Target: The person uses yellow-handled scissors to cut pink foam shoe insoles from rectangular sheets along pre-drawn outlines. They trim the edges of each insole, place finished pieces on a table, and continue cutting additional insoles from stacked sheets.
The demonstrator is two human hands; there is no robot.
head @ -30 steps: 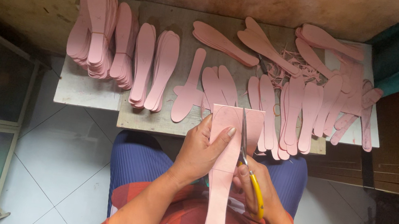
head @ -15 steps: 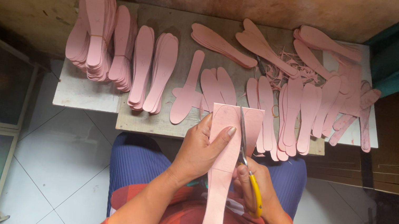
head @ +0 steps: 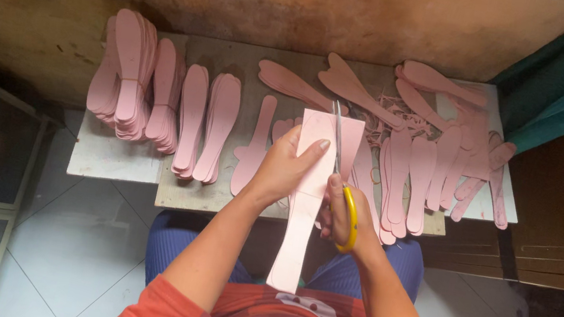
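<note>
Pink foam sheet (head: 306,208), long and narrow with a wider square top, is held up above the person's lap, in front of the low table (head: 116,159). Compared with a moment ago, the sheet is lifted higher and its top now covers part of the cut pieces behind it; the scissors (head: 343,162) have also gone further up, so the blades now reach almost to the upper edge of the sheet. From this I judge that the cut along the right side is nearly at its end. The left hand (head: 285,169) is closed on the sheet near its middle, with the thumb lying across the front and the other fingers behind it. The right hand (head: 339,217) is clenched around the yellow handles of the scissors, and the blades look almost closed, only a thin gap is seen between them. On the table, stacks of pink sole shapes (head: 156,97) stand at the left, and loose pink pieces (head: 440,161) lie spread at the right, with thin trimmed strips (head: 398,113) among them.
</note>
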